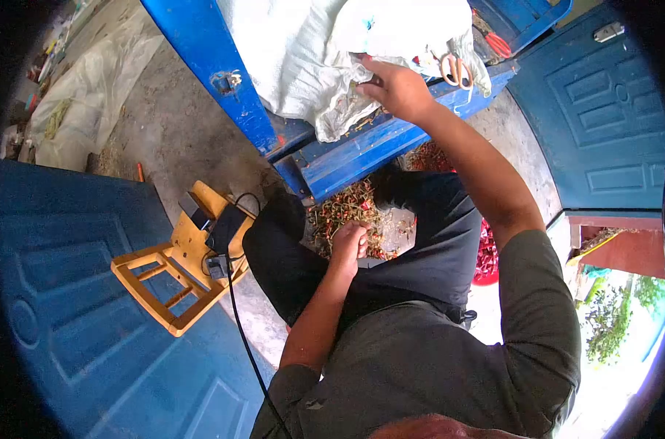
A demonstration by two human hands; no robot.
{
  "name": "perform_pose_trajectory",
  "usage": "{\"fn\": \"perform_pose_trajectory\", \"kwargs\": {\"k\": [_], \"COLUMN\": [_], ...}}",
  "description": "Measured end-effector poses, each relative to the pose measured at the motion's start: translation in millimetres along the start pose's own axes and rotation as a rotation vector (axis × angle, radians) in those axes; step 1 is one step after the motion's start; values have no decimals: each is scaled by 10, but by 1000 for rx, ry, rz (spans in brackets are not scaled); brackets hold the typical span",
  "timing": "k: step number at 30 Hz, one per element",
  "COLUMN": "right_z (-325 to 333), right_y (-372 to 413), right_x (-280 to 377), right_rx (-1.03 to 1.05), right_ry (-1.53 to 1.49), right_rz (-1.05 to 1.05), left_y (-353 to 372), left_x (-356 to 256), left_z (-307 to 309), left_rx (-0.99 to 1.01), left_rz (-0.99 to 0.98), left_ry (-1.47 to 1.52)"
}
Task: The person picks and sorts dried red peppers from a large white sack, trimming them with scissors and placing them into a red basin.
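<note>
My right hand [397, 89] reaches over the front of a blue wooden bench or table [376, 150]. Its thumb and forefinger are apart at the crumpled edge of a white woven sack [281, 62]; whether they touch it is hard to tell. Low between my knees, my left hand [349, 243] is closed in a fist, and anything inside it is hidden. Just beyond and below that hand lies a heap of red chili peppers and green stems [341, 212]. Scissors with pale orange handles [457, 73] lie to the right of my right hand.
Red-handled scissors [498, 45] lie farther back. A small wooden chair [178, 252] on my left carries black devices, and a black cable [243, 329] runs from there towards me. Red chilies [486, 256] sit beside my right leg. Blue doors [592, 110] stand on both sides.
</note>
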State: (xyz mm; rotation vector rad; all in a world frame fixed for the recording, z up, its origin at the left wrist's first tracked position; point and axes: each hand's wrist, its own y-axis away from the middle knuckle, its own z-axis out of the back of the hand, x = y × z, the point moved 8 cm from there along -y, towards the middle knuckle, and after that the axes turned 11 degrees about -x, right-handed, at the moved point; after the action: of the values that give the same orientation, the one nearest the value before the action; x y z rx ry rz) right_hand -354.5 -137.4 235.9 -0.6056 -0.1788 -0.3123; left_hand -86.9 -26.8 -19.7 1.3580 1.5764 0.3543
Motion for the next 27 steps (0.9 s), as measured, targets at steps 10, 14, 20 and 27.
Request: {"fn": "perform_pose_trajectory", "kwargs": {"k": [10,14,20,27], "right_z": [-168,-58,-458,-724], "right_y": [1562,2298,3304,3352], "right_x": [-494,47,706,924], "right_rx": [496,483,680,604], "right_ry": [-689,-1303,-1451,-1461], "right_rz": [-819,-1021,-1251,-1090], "left_y": [-80,56,-140,-84], "left_x": [89,40,219,77], "left_z": [118,17,172,218], "left_rx": [-19,-47,-120,-70], "left_rz": [-33,-22,-86,-142], "left_ry": [-83,-149,-229,-160]}}
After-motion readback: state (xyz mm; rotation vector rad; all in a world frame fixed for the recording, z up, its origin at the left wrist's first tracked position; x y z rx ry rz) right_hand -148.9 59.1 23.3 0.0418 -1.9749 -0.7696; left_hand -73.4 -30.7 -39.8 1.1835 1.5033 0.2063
